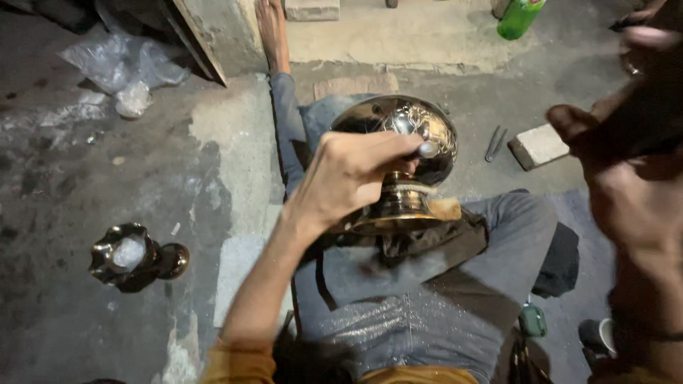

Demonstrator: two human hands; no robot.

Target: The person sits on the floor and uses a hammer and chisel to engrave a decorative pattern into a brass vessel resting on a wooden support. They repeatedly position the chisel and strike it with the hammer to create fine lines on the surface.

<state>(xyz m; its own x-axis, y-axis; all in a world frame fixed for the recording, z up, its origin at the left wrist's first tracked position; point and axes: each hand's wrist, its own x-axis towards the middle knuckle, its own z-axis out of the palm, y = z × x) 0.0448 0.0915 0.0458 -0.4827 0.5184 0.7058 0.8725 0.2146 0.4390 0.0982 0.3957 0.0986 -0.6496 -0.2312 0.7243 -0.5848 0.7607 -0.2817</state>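
left hand (348, 178) fingers curled closed round a thin tool, its pale tip (429, 149) set against the side of the brass bowl (398, 131); bowl lies just beyond the knuckles, resting on cloth (427, 245) on the lap, its stem axis running roughly toward the camera, foot (398, 213) nearer. right hand (626, 163) is raised close to the lens, blurred, well apart from the bowl, cannot tell its grip, so left is nearer. bare concrete floor (85, 178); dark metal cup (131, 256) lying left, pliers (494, 142) and brick (538, 146) beyond the knee.
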